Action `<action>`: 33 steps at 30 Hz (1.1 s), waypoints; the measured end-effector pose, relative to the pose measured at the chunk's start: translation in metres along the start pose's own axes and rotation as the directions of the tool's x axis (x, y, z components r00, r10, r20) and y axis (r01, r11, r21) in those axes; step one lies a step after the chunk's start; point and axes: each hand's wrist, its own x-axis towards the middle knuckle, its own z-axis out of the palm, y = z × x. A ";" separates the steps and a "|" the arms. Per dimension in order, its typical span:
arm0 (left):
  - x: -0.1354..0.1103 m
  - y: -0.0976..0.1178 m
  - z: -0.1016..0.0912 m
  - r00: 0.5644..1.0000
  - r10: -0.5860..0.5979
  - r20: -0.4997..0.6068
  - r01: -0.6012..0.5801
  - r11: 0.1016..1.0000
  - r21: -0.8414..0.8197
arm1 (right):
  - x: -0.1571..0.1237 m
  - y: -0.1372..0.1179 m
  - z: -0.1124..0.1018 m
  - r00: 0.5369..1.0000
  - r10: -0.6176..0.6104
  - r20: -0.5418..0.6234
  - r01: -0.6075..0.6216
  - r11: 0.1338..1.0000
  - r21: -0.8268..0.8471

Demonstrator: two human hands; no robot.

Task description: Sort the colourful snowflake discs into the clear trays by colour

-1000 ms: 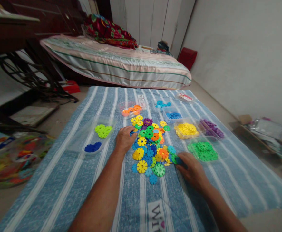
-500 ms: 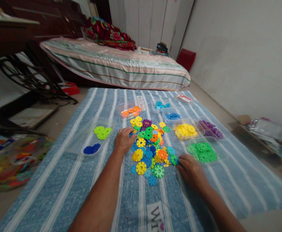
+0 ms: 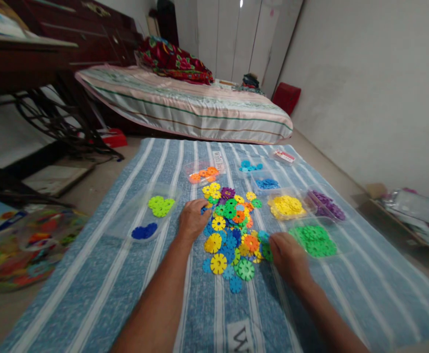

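**Heap of discs [image 3: 229,239] being worked from both edges**

With the heap serving as the centre of the dial, a clear box [image 3: 135,211] is sitting between nine and ten o'clock on the striped cloth [image 3: 89,279], holding lime discs [image 3: 162,206] and dark blue discs [image 3: 144,231]. The left hand [image 3: 193,218] is resting at ten o'clock, touching the heap's edge. A blue disc [image 3: 204,210] is showing at its fingertips; whether they are pinching it, one cannot tell. Good handling here is probably depending on a light pinch at the rim, one disc at a time, so that notches are not catching on neighbours. The right hand [image 3: 290,257] is resting at four o'clock, right at the heap's edge, its fingers bunched narrow; what they are holding, if anything, is not showing. It is likely calling for a flat, low wrist, so that the sleeve-free forearm is not dragging through loose pieces. Beyond it, toward three o'clock, a green box [image 3: 341,240] is standing near.

Being round, the discs are pointing nowhere and showing no long axis; most are lying flat and overlapping. The heap itself is running lengthwise from about twelve to six, a light blue disc [image 3: 235,284] marking the near end.
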 end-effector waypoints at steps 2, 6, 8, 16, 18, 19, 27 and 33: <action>0.000 0.000 0.000 1.000 -0.006 0.004 0.006 1.000 0.001 | 0.004 -0.001 0.005 1.000 0.005 0.008 -0.005 1.000 -0.010; -0.001 -0.002 0.000 1.000 -0.001 -0.014 0.001 1.000 0.004 | 0.007 -0.001 0.007 0.999 -0.006 0.038 0.005 1.000 0.021; -0.002 -0.003 -0.001 1.000 0.000 -0.023 0.000 1.000 0.000 | 0.010 -0.001 0.005 0.997 -0.026 0.070 0.022 0.998 0.057; -0.002 -0.003 -0.002 1.000 0.005 -0.025 -0.005 1.000 -0.006 | 0.086 0.001 0.006 0.960 -0.185 0.211 0.193 0.981 -0.017; -0.002 -0.004 -0.002 0.999 -0.001 -0.034 0.001 1.000 -0.007 | 0.129 0.004 0.007 0.961 -0.168 0.219 0.200 0.971 -0.132; -0.002 -0.005 -0.002 0.999 -0.005 -0.037 0.005 1.000 -0.007 | 0.151 0.005 0.006 0.967 -0.141 0.215 0.184 0.963 -0.196; -0.003 -0.005 -0.001 0.999 -0.021 -0.038 0.020 1.000 -0.019 | 0.211 0.005 -0.006 0.991 0.076 0.114 -0.036 0.946 -0.323; -0.002 -0.001 -0.001 0.999 -0.022 -0.026 0.021 1.000 -0.020 | 0.105 0.000 -0.009 0.939 0.017 0.344 0.031 0.991 -0.132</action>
